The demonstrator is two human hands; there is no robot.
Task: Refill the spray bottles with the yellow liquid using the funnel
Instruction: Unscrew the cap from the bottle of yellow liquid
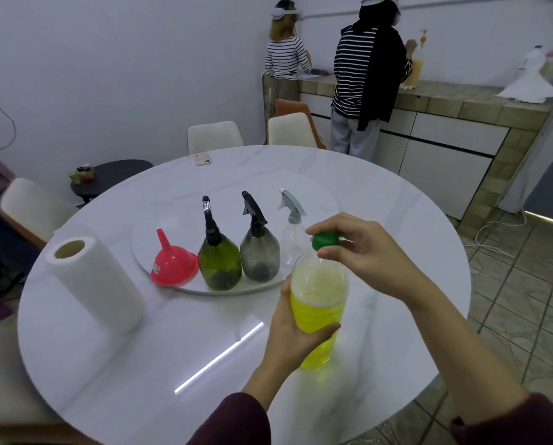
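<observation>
My left hand grips a clear plastic bottle of yellow liquid around its middle, above the near right part of the table. My right hand pinches the bottle's green cap at the top. Three spray bottles stand in a row on a round white turntable: a green one, a smoky grey one and a clear one partly behind the cap. A red funnel lies mouth-down at the turntable's left edge.
A paper towel roll stands on the round white table at left. A pink phone lies at the far edge. White chairs ring the table. Two people stand at a tiled counter at the back right.
</observation>
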